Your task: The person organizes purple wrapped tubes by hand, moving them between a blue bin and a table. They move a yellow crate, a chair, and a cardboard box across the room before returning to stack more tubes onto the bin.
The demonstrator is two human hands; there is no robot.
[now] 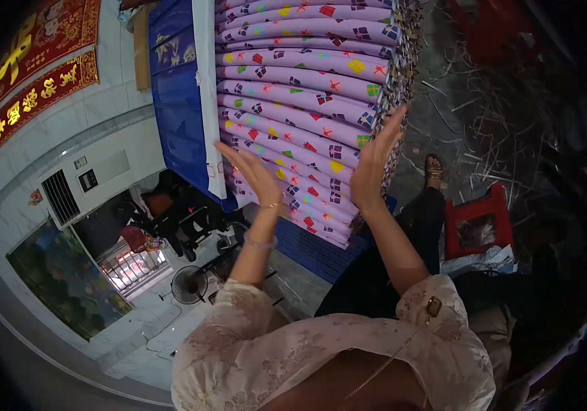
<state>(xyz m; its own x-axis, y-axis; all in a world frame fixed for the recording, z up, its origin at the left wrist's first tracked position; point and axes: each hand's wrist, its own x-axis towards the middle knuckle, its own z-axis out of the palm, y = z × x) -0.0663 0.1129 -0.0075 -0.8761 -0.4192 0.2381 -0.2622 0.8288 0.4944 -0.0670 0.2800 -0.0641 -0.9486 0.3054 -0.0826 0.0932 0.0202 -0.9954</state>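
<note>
A tall stack of folded purple sheets (293, 130) printed with colourful gift boxes fills the upper middle of the view. My left hand (252, 177) lies at the left side of the stack, fingers stretched out, near the edge of a white board (210, 116). On the right side, my right hand (377, 164) is flat with its fingers extended along the stack's layered, ragged edge. Both palms face inward with the sheets between them; firm contact cannot be made out. The lower end of the stack is over a blue slatted surface (310, 250).
A red plastic stool (478, 222) stands at the right, with pale strips (488, 137) scattered over the dark floor. Blue bins (180, 103) are beyond the board. A fan (189, 284) and a dark wheeled item (187, 219) stand lower left. A sandalled foot (434, 171) is near the stack.
</note>
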